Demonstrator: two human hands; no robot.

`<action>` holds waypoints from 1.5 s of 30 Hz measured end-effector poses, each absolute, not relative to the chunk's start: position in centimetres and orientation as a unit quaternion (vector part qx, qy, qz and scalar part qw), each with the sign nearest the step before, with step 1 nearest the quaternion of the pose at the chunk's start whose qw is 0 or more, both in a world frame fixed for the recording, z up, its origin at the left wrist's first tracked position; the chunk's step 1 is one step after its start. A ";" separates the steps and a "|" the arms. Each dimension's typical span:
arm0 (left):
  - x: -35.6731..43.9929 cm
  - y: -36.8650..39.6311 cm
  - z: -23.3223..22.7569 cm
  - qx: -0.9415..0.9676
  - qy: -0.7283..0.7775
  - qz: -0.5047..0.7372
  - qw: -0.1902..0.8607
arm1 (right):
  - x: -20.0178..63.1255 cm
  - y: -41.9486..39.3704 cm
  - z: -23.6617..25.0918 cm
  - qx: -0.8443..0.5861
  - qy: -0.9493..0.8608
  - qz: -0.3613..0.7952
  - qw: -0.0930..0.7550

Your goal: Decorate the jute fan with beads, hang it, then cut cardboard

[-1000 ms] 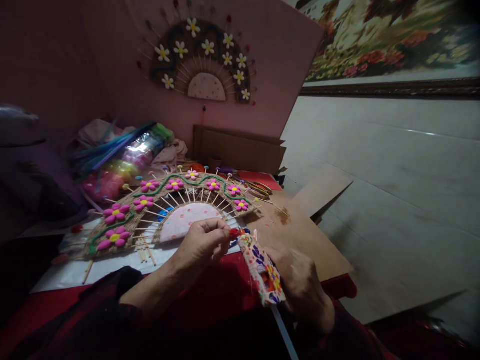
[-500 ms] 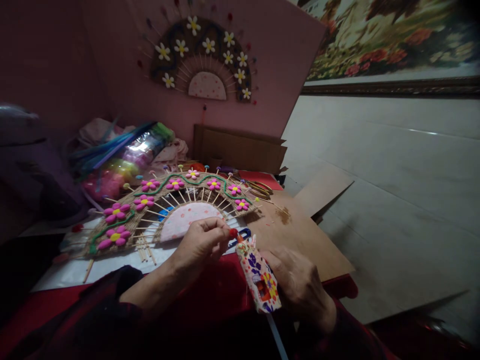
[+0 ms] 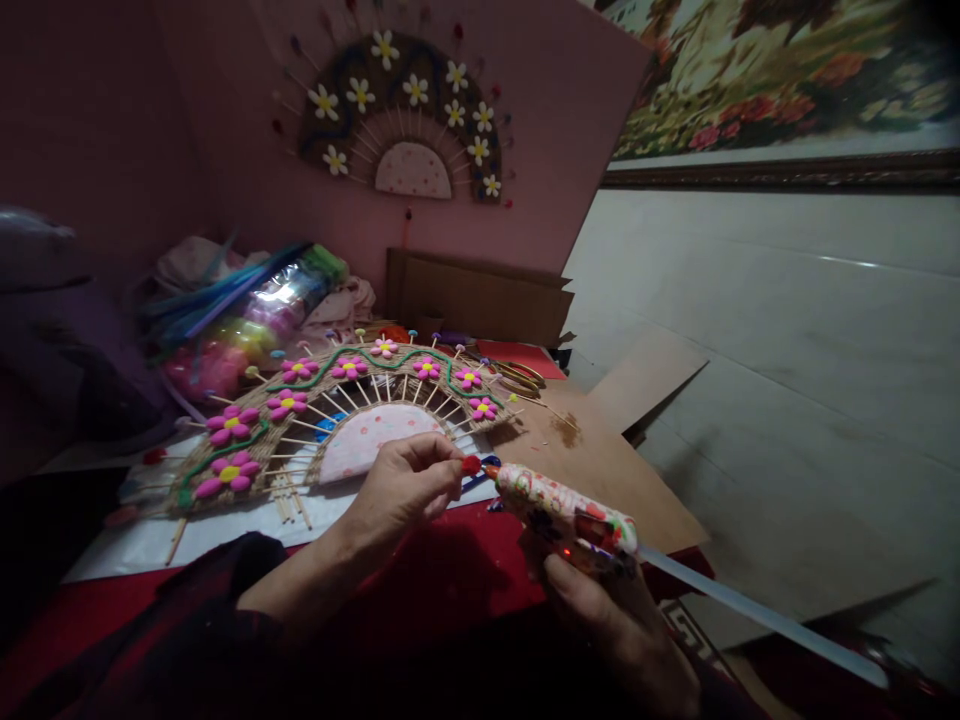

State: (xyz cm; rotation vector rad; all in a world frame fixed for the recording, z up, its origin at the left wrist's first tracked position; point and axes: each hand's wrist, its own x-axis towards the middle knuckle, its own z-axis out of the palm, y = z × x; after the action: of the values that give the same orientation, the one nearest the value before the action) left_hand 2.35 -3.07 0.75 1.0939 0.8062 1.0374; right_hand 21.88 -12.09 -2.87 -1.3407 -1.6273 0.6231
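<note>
Here, in the head view, the left hand [image 3: 409, 490] is pinched shut around a small red bead [image 3: 470, 465], held between thumb and fingertips just past the near edge of the fan-shaped woven straw piece with pink flowers [image 3: 330, 420]. The bead is round, glossy and bright red, and it sits right at the knuckle line, over the red tabletop [image 3: 442, 570]. The right hand [image 3: 622, 625] is wrapped around the grip of a glue gun covered in flowered fabric [image 3: 566, 515], its fingers closed on the handle from below. The gun lies nearly level, its nozzle pointing left and meeting the bead, so tip and bead touch or all but touch; I cannot tell which. A long pale glue stick [image 3: 757, 620] juts out of the gun's back end toward the lower right.

The straw fan lies flat on a white sheet [image 3: 225, 535], with a green wavy cord running along its arc, thin wooden sticks radiating from a pale pink half-round centre, and small coloured beads on some stick ends. A brown cardboard sheet [image 3: 600, 470] lies to the fan's right. Behind, a second fan with white flowers [image 3: 405, 120] hangs on the pink board [image 3: 555, 120], and a clear bag of coloured craft stuff [image 3: 247, 310] lies at the left.
</note>
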 end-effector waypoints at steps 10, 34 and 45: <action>2.3 -3.2 0.9 0.489 0.347 0.463 0.653 | 20.7 -12.8 -1.6 -0.625 -0.549 0.323 0.452; 2.2 -3.1 0.7 0.500 0.341 0.455 0.653 | 20.5 -12.5 -0.9 -0.612 -0.565 0.334 0.441; 2.3 -3.0 0.5 0.479 0.341 0.461 0.665 | 20.4 -12.5 -0.9 -0.590 -0.591 0.308 0.456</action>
State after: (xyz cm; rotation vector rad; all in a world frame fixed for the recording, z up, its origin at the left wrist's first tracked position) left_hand 2.31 -2.97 0.55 1.0816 0.7702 1.0409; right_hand 20.41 -12.52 -0.88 -1.4545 -1.4564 0.7600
